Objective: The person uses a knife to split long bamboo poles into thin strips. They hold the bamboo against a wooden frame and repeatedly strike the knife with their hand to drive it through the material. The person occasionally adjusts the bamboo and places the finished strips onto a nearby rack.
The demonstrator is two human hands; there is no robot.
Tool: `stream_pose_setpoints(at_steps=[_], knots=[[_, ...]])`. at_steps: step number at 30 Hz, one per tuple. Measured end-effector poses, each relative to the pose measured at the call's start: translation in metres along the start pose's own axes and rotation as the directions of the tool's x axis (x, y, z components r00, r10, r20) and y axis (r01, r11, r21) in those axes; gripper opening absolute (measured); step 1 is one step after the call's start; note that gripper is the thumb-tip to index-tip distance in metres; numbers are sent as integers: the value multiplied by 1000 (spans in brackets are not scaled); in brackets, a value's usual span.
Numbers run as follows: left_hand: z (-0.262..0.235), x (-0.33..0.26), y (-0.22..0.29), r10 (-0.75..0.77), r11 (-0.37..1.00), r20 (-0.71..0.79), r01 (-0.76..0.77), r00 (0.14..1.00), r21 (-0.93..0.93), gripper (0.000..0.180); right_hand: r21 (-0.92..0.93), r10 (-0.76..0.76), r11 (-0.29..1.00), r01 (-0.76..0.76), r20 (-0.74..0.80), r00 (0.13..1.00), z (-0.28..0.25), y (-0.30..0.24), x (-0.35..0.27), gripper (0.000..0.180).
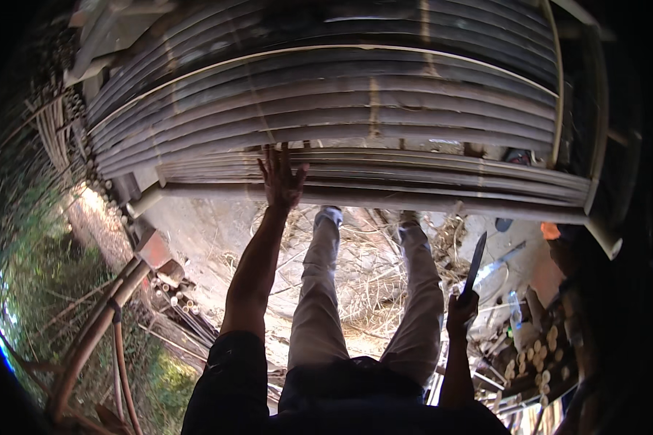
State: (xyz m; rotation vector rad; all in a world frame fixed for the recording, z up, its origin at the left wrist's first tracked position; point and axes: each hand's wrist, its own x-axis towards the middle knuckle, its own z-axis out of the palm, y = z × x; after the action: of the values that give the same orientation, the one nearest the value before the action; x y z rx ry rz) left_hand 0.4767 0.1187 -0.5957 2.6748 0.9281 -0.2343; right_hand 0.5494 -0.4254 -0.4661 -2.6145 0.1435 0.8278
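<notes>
Right hand (461, 312) grip is clenching around a long knife (476, 262), blade pointing up. Left hand (281, 181) grip is released, fingers spreading flat against the bamboo pole rack (355, 116), well left of the knife.

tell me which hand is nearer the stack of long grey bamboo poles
Left. The left hand rests flat on the stack of long grey bamboo poles; the right hand holds a knife lower down, apart from it.

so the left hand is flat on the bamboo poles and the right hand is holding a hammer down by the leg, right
Not quite. The head view shows the right hand gripping a long knife, its blade pointing up, not a hammer. The rest holds: the left hand is spread flat on the stacked bamboo poles, and the right hand is down beside the leg.
</notes>
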Motion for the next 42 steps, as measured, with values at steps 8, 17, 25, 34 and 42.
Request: stream_pose_setpoints(at_steps=[8,17,25,34,42], knots=[[-16,0,-104,-231,965,-32,233,972,121,87,-36,16,999,-13,76,997,-8,42,-78,34],[-54,-20,-121,-235,969,-22,236,972,69,73,-209,-167,959,191,127,978,31,13,-47,34],[-63,-28,-142,-168,975,136,185,976,-123,88,-313,72,950,-8,191,979,35,-45,-78,38],[-73,-10,-251,-360,932,113,362,926,-1,83,-331,102,943,-27,210,973,11,-70,-131,39],[-85,-8,-258,-292,956,220,290,931,41,84,-498,143,866,-43,164,976,19,-89,-114,38]])
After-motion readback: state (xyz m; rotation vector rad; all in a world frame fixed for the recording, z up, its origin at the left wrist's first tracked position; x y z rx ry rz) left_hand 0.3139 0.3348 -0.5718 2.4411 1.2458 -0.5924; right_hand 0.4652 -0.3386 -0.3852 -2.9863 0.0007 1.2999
